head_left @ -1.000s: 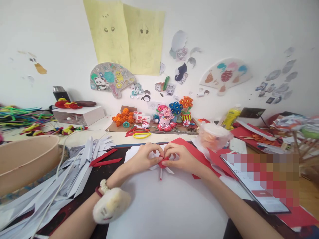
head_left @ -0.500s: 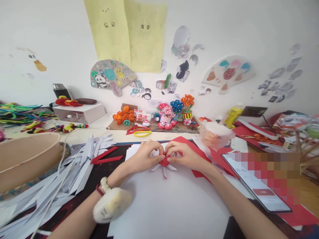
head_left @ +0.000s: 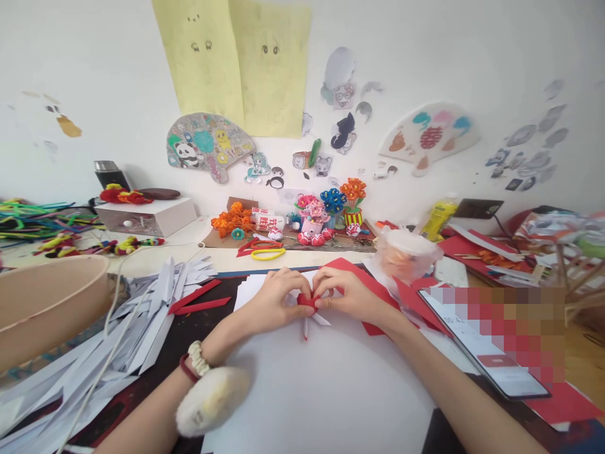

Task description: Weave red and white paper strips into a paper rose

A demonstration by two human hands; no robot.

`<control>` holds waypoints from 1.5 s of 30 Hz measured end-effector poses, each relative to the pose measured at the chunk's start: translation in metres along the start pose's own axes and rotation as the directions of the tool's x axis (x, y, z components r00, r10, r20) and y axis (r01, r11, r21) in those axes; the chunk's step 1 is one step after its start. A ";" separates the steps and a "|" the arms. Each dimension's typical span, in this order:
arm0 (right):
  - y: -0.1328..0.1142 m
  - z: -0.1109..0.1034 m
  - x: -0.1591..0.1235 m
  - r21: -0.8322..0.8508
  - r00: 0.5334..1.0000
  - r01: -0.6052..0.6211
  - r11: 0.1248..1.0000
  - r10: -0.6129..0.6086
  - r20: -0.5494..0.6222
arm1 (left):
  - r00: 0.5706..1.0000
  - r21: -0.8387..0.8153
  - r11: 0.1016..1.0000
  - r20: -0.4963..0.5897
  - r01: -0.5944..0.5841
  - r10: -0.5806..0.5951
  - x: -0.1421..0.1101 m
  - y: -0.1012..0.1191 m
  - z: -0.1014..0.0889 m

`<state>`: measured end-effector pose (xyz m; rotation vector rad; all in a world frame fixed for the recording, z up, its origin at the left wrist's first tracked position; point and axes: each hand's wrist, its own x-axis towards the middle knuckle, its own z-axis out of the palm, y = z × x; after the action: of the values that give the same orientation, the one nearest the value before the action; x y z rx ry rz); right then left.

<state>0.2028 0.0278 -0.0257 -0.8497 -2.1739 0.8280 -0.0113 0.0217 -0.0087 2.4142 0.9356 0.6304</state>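
Above the white paper stack [head_left: 316, 391], both hands pinch a small folded-paper craft [head_left: 306, 301]. It has a red body, and thin white strips point down from it toward me. My left hand [head_left: 276, 299] is closed on its left side, thumb across the front. With thumb and fingertips, my right hand [head_left: 347, 296] grips its right edge. The two hands nearly meet, and the fingers hide much of the craft. A scrunchie with a white plush puff [head_left: 212, 400] hangs from my left wrist.
Folded white strips [head_left: 146, 315] and two red strips [head_left: 201, 302] lie left. A beige tub [head_left: 51, 302] stands beyond them. Yellow-handled scissors [head_left: 268, 253] are behind my hands. Red sheets [head_left: 350, 271] and a phone [head_left: 486, 347] lie right. Paper flowers [head_left: 333, 200] stand along the wall.
Between my fingers the paper craft has turned, so fewer white strips show and its red face looks rounder. Both hands stay closed on it. The whole view has shifted slightly.
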 end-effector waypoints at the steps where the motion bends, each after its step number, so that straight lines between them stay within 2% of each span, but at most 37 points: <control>1: 0.000 0.000 0.000 0.004 1.000 -0.002 1.000 0.002 0.001 | 1.000 -0.019 1.000 -0.003 0.000 0.000 0.000 0.000 -0.001; 8: -0.002 0.000 -0.001 -0.018 1.000 0.006 1.000 -0.006 0.011 | 0.997 -0.076 0.995 -0.018 -0.070 0.069 0.000 -0.004 0.000; 17: 0.003 0.002 -0.001 0.017 1.000 -0.009 1.000 0.008 0.022 | 1.000 -0.139 0.990 -0.026 -0.001 -0.002 -0.001 -0.004 0.002; 30: 0.003 0.002 0.000 0.015 0.999 -0.030 0.999 0.030 0.032 | 0.998 -0.106 0.994 -0.058 0.021 -0.027 -0.001 -0.004 0.004; 37: 0.001 -0.001 -0.001 -0.003 1.000 0.004 1.000 -0.004 0.028 | 0.996 -0.007 1.000 -0.084 0.007 -0.007 -0.001 -0.005 0.004; 41: -0.005 0.000 -0.002 -0.084 0.999 0.004 0.996 -0.001 0.045 | 0.998 0.021 1.000 -0.051 -0.020 0.021 -0.003 -0.003 0.001; 45: -0.010 0.005 -0.003 -0.182 1.000 0.010 0.983 -0.010 -0.003 | 0.998 0.046 0.997 -0.008 -0.061 0.061 -0.004 -0.002 0.000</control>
<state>0.1977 0.0182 -0.0221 -0.9277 -2.2744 0.6288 -0.0151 0.0198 -0.0105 2.4905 0.8923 0.6500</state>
